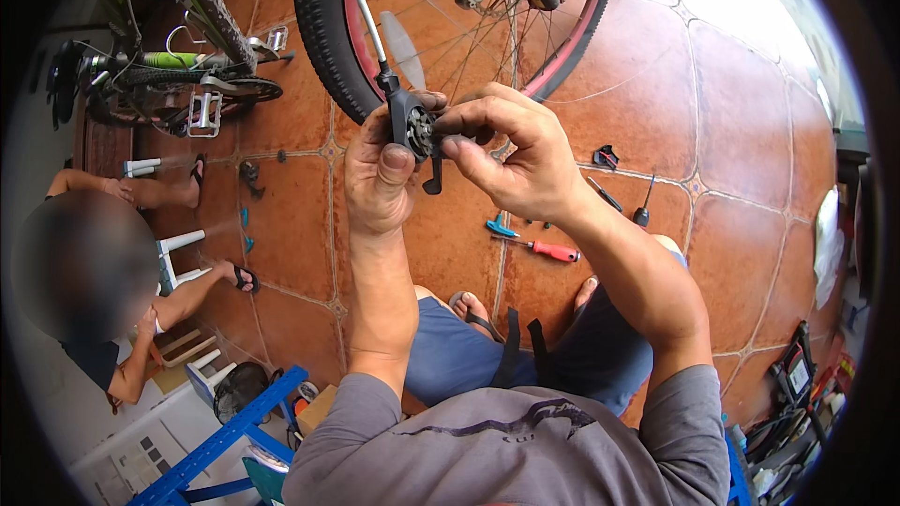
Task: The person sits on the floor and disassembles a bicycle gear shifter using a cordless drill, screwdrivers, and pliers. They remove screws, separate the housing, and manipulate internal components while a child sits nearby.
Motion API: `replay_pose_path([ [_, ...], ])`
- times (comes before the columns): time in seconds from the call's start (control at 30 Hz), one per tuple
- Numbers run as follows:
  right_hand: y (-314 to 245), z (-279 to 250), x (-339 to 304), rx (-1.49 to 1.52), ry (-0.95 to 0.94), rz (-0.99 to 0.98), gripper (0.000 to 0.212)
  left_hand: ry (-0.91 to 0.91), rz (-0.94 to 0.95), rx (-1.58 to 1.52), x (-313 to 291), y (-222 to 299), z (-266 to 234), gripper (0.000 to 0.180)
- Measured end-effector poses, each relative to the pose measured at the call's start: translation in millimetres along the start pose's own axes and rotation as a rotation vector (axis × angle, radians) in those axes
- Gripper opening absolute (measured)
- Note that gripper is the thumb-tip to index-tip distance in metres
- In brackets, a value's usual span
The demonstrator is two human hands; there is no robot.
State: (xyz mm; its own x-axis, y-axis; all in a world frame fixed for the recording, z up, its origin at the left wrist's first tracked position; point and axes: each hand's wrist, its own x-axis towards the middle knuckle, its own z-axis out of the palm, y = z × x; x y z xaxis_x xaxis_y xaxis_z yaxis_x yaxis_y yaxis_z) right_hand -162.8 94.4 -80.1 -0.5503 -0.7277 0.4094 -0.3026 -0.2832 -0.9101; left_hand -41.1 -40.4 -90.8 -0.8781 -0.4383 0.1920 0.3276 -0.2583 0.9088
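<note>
gripping a black shifter [413, 127] between left hand [377, 176] and right hand [514, 155].

A single head-worn fisheye view looks steeply down from above the person's chest — close on the raised left hand [380, 173] and right hand [516, 155], farther from the orange-brown tiled floor [741, 131], whose edges bend toward the rim.

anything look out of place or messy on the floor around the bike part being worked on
Yes. Tools lie scattered on the tiled floor rather than gathered: a red-handled screwdriver, a small blue tool and a black-handled screwdriver. The black shifter unit, cable attached, is off the bike, held between the left hand and right hand.
</note>
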Motion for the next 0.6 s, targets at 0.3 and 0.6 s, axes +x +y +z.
replay_pose_path([
  [0.3,0,3,6,0.028,0.01,0.072,0.015,0.069,-0.03,0.048,-5,-3,-4,0.07],
  [0.6,1,-18,14,0.074,-0.185,0.139,0.016,-0.025,0.004,-0.064,-8,-10,-20,0.057],
])
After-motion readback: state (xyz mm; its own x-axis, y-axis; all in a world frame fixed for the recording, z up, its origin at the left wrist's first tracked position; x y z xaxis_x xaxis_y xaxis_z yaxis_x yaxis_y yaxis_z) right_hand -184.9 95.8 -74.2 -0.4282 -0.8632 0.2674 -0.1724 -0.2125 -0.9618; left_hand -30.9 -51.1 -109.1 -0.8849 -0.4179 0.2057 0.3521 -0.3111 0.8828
